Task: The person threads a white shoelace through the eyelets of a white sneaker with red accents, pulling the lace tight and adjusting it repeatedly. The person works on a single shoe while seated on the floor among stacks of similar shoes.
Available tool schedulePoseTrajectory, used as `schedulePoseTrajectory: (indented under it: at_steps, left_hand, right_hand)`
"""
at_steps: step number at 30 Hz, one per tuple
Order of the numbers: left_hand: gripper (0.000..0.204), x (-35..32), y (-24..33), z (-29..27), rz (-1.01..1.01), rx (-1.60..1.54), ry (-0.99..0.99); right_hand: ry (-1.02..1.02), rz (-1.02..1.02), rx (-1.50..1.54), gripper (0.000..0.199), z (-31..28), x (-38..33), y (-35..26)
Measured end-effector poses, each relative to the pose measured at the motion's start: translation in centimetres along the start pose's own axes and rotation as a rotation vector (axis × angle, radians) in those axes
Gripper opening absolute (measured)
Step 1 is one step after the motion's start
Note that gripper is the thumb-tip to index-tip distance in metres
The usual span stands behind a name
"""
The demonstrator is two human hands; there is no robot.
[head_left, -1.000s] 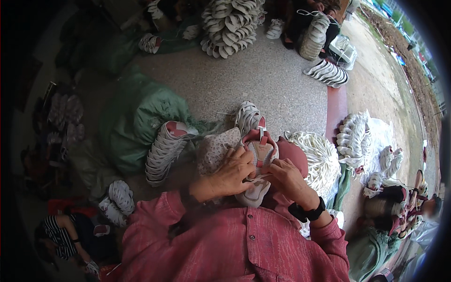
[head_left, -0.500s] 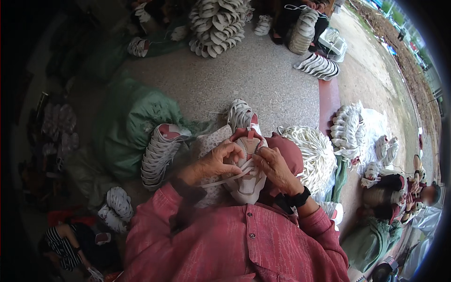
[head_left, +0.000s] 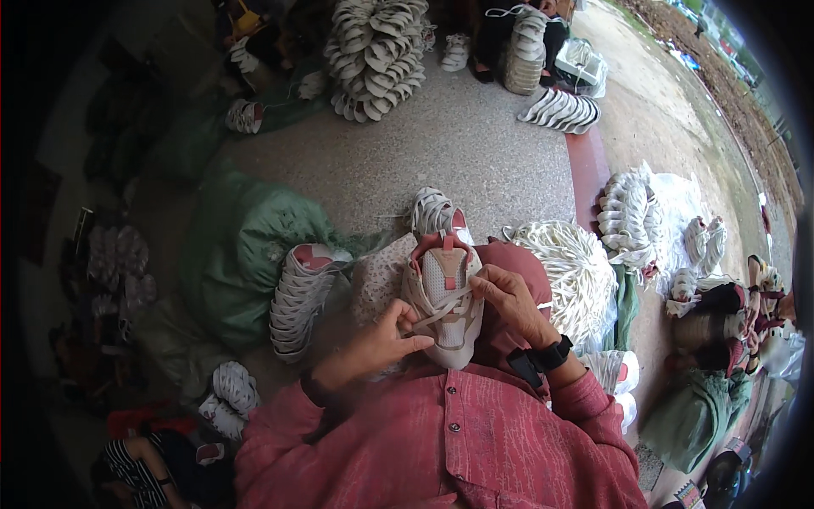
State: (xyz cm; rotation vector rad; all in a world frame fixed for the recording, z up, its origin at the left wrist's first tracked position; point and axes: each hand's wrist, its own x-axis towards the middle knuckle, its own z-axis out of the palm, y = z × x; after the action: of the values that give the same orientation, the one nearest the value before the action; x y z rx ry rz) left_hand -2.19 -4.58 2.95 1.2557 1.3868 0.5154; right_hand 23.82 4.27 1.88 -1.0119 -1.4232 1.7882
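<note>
A white and beige shoe upper (head_left: 448, 327) with a pink lining rests on my lap, toe toward me. A white shoelace (head_left: 441, 311) crosses its tongue and runs down to the left. My left hand (head_left: 373, 343) is beside the upper's left edge, thumb stretched out and fingers curled at the lace. My right hand (head_left: 509, 304) pinches the upper's right eyelet edge; whether lace is also in that pinch is hidden. Just beyond stands a nested stack of white uppers (head_left: 434, 212).
A green sack (head_left: 254, 225) and a row of nested uppers (head_left: 298, 297) lie to my left. A bundle of white laces (head_left: 570, 276) is by my right knee. Piles of uppers (head_left: 377, 55) stand farther off. Other people sit at the far side and at the right (head_left: 721, 327).
My left hand has moved down and left, away from the tongue, and the lace's loose length no longer trails past it. My right hand has shifted slightly to the right. The view has tilted.
</note>
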Motion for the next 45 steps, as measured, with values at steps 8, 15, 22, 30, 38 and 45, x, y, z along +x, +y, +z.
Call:
schedulePoseTrajectory:
  at_steps: [8, 15, 22, 30, 38, 45]
  left_hand:
    - [0.031, 0.7, -1.4, -0.6, 0.447, 0.891, 0.392]
    - [0.03, 1.5, -2.0, -2.8, 0.469, 0.473, -0.174]
    - [0.033, -2.0, 1.9, -10.0, 0.516, -1.243, -0.322]
    - [0.048, -7.2, -14.7, -18.4, 0.517, -1.715, 0.548]
    - [0.05, -9.3, -23.5, -19.6, 0.311, -1.708, 0.841]
    - [0.043, -8.9, -21.3, -18.3, -0.014, -1.41, 0.954]
  right_hand:
    - [-0.011, 0.005, 0.003, 0.027, -0.2, -0.1, -0.4]
    - [-0.066, -0.001, 0.02, 0.027, -1.1, 0.7, 1.1]
    - [-0.136, 0.043, 0.092, 0.036, -3.2, 0.4, 1.3]
    - [0.221, -0.334, 1.499, 0.048, -11.4, -4.3, 4.3]
    - [0.701, -0.62, 1.464, 0.02, -27.1, -15.5, 8.6]
    - [1.152, -0.417, 1.412, 0.02, -38.7, -22.6, 15.7]
